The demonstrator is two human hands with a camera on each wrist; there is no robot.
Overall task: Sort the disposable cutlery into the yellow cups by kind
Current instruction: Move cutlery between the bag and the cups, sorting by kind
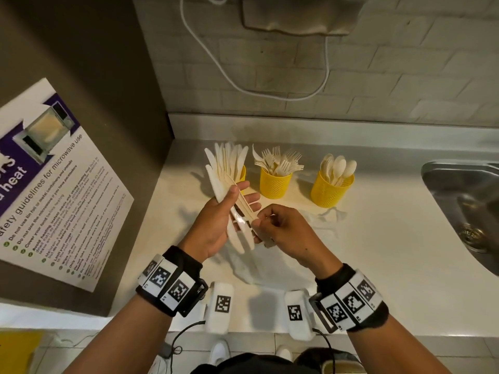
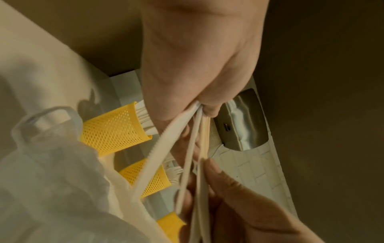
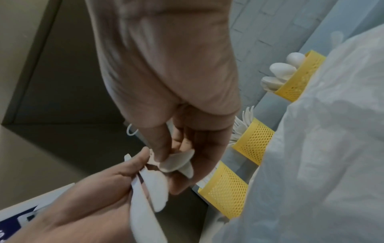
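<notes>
My left hand (image 1: 229, 209) grips a fanned bundle of white plastic knives (image 1: 220, 182) above the counter, blades pointing away. At the handle ends my right hand (image 1: 266, 224) pinches one or two of those knives (image 3: 176, 162). Three yellow mesh cups stand in a row behind. The left cup (image 1: 243, 171) holds knives and is partly hidden by the bundle. Forks fill the middle cup (image 1: 275, 186), and spoons fill the right cup (image 1: 330, 193). In the left wrist view the knife handles (image 2: 195, 148) run from my palm toward the right hand's fingers (image 2: 220, 179).
A crumpled clear plastic bag (image 1: 270, 268) lies on the white counter (image 1: 378, 252) under my hands. A steel sink (image 1: 464, 201) is sunk in at the right. A brown cabinet side with a microwave poster (image 1: 54, 190) stands at the left. A white cable (image 1: 270, 87) hangs on the tiled wall.
</notes>
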